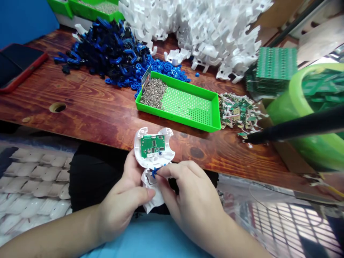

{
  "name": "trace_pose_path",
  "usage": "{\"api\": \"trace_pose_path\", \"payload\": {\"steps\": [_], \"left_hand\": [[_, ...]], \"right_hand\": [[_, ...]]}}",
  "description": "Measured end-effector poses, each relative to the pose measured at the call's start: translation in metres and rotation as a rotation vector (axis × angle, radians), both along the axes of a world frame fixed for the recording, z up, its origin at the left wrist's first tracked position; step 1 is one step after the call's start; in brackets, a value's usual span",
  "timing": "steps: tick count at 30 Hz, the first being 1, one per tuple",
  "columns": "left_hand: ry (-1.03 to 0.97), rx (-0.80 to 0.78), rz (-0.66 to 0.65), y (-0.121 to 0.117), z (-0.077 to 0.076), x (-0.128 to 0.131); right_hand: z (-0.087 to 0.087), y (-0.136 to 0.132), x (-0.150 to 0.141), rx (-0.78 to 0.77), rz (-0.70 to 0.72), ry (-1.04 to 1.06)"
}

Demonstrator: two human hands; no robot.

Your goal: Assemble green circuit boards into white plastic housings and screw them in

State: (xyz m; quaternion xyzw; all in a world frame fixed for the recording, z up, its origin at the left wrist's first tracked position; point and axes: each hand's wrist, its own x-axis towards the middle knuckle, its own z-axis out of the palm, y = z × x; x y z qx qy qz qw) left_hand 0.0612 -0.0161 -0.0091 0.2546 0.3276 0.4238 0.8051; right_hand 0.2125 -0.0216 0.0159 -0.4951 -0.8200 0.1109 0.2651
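Note:
My left hand [122, 195] grips a white plastic housing [139, 152] from its left side, thumb across the lower handle part. A green circuit board [153, 145] sits inside the housing's rounded upper part. My right hand [192, 190] pinches a small blue plastic piece [154, 172] at the narrow neck between the upper part and the handle. The fingertips partly hide that piece, so I cannot tell whether it is seated in the housing.
A green tray [188, 123] of small screws [153, 94] lies beyond my hands. Behind it are piles of blue rings [166, 70], dark blue-and-black parts [107, 50] and white shells [209, 32]. A black bar [298, 125] juts in from the right before a green bucket [279, 89].

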Motion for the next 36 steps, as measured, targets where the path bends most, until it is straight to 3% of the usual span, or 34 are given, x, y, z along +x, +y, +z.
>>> {"api": "trace_pose_path", "payload": {"steps": [6, 11, 16, 20, 31, 36], "left_hand": [[0.019, 0.007, 0.025, -0.005, 0.005, 0.001], [-0.009, 0.005, 0.014, -0.005, 0.003, -0.001], [0.030, 0.050, -0.010, -0.003, 0.002, 0.001], [0.096, 0.057, -0.014, -0.001, 0.004, 0.006], [0.205, 0.136, -0.029, -0.001, 0.001, 0.010], [0.341, 0.227, -0.002, -0.001, 0.001, 0.009]], "right_hand": [[-0.007, -0.001, -0.007, 0.096, -0.064, 0.022], [-0.015, -0.003, -0.003, 0.119, 0.009, 0.027], [-0.010, -0.003, 0.004, 0.087, 0.018, 0.082], [-0.002, -0.003, 0.006, 0.095, -0.066, 0.132], [0.001, -0.009, 0.011, 0.079, 0.046, -0.029], [-0.003, -0.012, 0.014, 0.160, 0.058, -0.088]]}}
